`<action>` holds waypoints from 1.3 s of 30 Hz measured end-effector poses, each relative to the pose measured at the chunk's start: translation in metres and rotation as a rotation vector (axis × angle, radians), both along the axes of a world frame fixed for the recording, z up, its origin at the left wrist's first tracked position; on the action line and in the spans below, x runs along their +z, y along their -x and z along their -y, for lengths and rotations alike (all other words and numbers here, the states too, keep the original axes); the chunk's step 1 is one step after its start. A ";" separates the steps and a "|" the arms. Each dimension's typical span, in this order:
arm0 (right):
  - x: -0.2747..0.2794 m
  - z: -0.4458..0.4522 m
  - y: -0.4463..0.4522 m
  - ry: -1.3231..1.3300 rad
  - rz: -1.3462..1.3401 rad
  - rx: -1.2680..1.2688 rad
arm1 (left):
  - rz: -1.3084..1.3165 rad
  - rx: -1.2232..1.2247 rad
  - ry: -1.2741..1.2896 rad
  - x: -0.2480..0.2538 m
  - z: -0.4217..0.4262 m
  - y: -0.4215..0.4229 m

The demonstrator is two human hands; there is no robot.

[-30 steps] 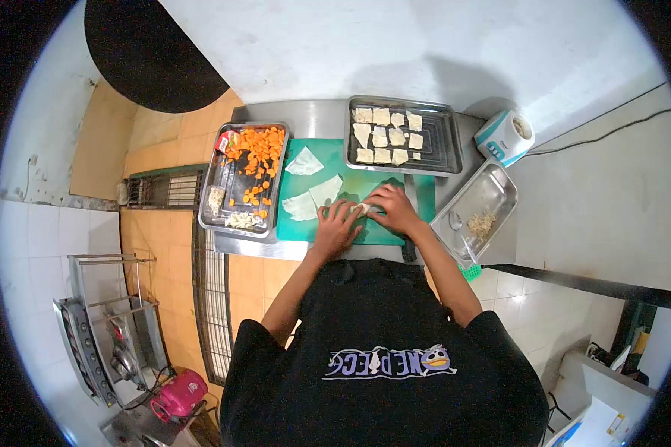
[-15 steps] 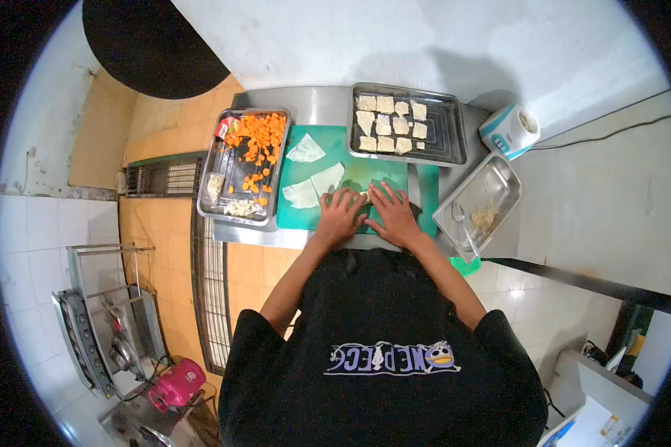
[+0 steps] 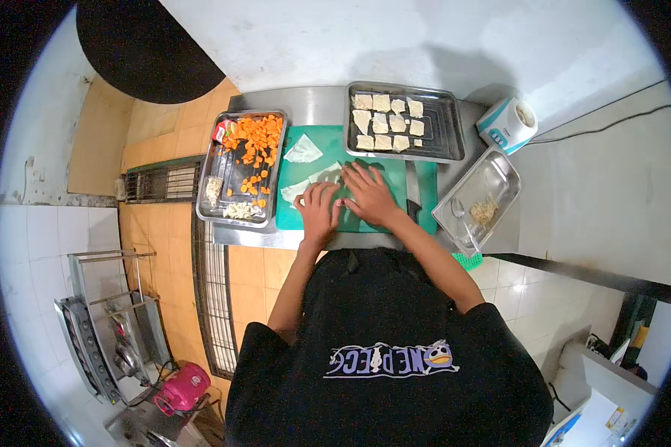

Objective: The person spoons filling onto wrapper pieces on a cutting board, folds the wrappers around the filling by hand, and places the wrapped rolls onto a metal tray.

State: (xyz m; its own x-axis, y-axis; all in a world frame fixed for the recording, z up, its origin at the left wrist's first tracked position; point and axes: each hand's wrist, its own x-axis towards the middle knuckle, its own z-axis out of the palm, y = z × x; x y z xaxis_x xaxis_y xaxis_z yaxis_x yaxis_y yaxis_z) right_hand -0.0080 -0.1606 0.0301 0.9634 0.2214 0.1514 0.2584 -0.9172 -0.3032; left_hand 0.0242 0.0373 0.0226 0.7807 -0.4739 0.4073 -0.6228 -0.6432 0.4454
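Left hand [image 3: 318, 212]: fingers curved over pale sheets [image 3: 323, 175]; can't tell if gripping.
Right hand [image 3: 368, 195]: fingers spread, at sheets' right end.
Pale sheets: on green board [image 3: 332, 138], partly covered.
Knife [image 3: 412, 188]: right of right hand.
Far tray [image 3: 441, 128]: pale squares [image 3: 397, 123] in rows.

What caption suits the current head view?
Left hand and right hand over a green board, by pale sheets, carrot pieces at left, knife at right.
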 end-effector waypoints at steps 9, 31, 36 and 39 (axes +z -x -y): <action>-0.002 -0.015 -0.012 0.037 0.040 -0.047 | -0.052 0.090 0.006 0.008 -0.020 0.004; -0.008 -0.018 -0.008 0.133 0.084 -0.073 | -0.054 0.057 0.048 0.006 -0.020 -0.002; -0.008 -0.018 -0.010 0.150 0.070 -0.075 | -0.051 0.034 0.044 0.004 -0.015 -0.004; -0.010 -0.018 -0.011 0.170 0.079 -0.082 | -0.042 0.026 0.040 0.005 -0.015 -0.004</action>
State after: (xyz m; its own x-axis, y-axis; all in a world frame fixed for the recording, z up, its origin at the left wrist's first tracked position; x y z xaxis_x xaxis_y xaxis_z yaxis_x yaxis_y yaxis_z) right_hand 0.0029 -0.1422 0.0199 0.9657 0.1718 0.1946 0.1979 -0.9724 -0.1234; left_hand 0.0284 0.0522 0.0274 0.8094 -0.4374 0.3919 -0.5864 -0.6400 0.4966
